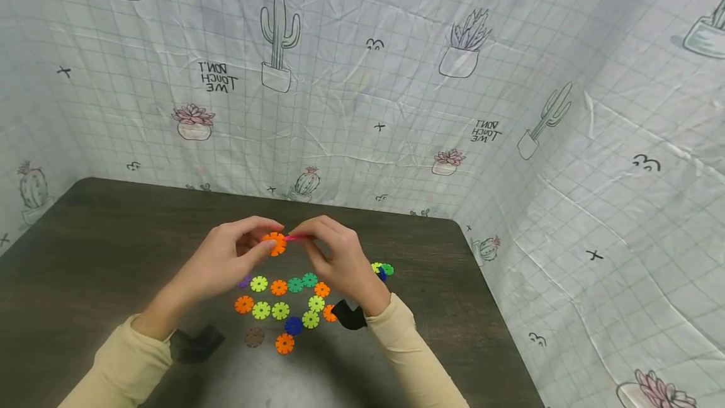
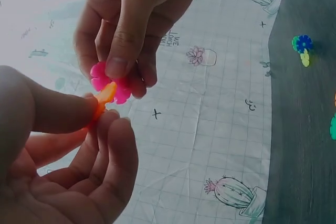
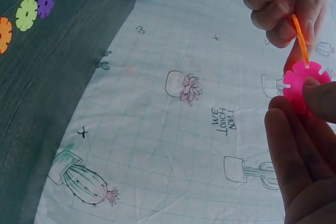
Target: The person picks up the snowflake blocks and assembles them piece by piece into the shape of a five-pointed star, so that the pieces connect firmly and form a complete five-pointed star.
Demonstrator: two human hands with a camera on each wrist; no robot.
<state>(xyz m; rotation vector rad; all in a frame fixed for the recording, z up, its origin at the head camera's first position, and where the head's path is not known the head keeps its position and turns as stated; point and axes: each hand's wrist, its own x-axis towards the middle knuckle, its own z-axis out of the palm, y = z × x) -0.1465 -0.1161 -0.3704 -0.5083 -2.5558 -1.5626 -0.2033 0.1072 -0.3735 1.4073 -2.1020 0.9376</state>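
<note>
Between its thumb and fingers, my left hand (image 1: 223, 259) pinches an orange notched plastic disc (image 1: 277, 243). My right hand (image 1: 340, 255) pinches a pink notched disc (image 3: 303, 83) of the same kind. Both hands are raised above the dark table, close together. The orange disc (image 2: 106, 94) meets the pink disc (image 2: 119, 88) edge to edge and roughly at right angles, at a notch in the pink rim. Whether the slots are locked together I cannot tell. From the head view the pink disc shows only as a thin edge.
Several loose notched discs lie below the hands, among them a blue disc (image 1: 293, 325), a brown disc (image 1: 254, 336) and a purple disc (image 3: 45, 2). A joined green, blue and yellow cluster (image 2: 303, 48) lies to the right. A patterned cloth (image 1: 351, 112) surrounds the table (image 1: 113, 244).
</note>
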